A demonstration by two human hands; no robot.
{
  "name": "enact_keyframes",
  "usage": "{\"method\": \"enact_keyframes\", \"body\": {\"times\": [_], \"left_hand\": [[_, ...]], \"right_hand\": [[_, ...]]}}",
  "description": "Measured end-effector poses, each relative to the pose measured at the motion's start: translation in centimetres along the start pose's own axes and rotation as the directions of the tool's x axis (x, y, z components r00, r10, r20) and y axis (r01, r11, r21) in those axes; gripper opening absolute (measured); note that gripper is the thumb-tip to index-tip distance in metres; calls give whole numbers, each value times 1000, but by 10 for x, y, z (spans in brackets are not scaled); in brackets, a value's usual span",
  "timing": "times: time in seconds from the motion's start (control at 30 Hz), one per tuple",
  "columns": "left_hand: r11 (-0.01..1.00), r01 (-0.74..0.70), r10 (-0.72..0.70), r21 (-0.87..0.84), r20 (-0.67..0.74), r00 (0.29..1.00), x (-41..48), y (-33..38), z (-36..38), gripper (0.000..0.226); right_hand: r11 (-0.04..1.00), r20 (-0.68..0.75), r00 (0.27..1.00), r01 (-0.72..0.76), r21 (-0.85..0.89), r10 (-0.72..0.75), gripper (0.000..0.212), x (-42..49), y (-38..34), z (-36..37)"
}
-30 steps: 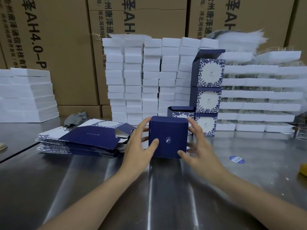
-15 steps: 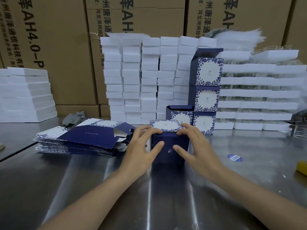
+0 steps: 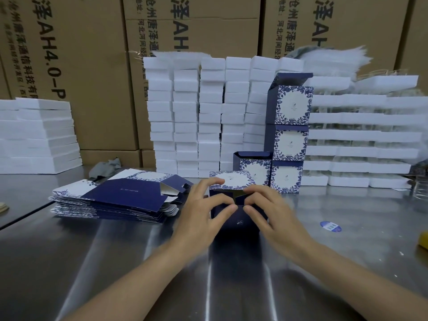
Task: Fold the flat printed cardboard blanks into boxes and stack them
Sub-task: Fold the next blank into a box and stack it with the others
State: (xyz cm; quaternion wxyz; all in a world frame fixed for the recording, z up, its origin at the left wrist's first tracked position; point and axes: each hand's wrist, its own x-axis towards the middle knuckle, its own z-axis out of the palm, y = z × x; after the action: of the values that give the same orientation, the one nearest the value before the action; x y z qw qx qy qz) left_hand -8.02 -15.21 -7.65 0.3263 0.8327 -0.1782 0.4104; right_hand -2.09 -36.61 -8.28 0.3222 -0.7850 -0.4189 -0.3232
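Observation:
A navy box (image 3: 239, 222) with a white floral top panel lies on the steel table (image 3: 115, 262) in front of me. My left hand (image 3: 203, 212) and my right hand (image 3: 268, 212) grip it from either side, thumbs pressing its near flaps together; a dark gap shows between the flaps. A pile of flat printed blanks (image 3: 115, 198) lies to the left. Behind the box stands one folded box (image 3: 254, 166) with its lid up, and a stack of three folded boxes (image 3: 289, 140) to its right.
White foam blocks (image 3: 208, 117) are stacked in columns at the back, with more foam trays (image 3: 361, 135) on the right and left (image 3: 37, 135). Brown cartons (image 3: 92, 66) form the wall behind. A blue sticker (image 3: 330, 226) and a yellow object (image 3: 423, 242) lie at right.
The box has been tipped down from its raised position onto the table, its floral panel now on top. Both hands shifted from its sides to the near flaps.

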Motion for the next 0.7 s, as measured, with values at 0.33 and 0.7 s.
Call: {"method": "enact_keyframes", "body": {"times": [0.33, 0.7], "left_hand": [[999, 39, -39, -11, 45, 998, -1, 5, 0, 4], [996, 76, -77, -45, -25, 997, 1, -1, 0, 30]], "right_hand": [[999, -7, 1000, -23, 37, 23, 8, 2, -3, -7], [997, -36, 997, -75, 4, 75, 34, 2, 9, -5]]}}
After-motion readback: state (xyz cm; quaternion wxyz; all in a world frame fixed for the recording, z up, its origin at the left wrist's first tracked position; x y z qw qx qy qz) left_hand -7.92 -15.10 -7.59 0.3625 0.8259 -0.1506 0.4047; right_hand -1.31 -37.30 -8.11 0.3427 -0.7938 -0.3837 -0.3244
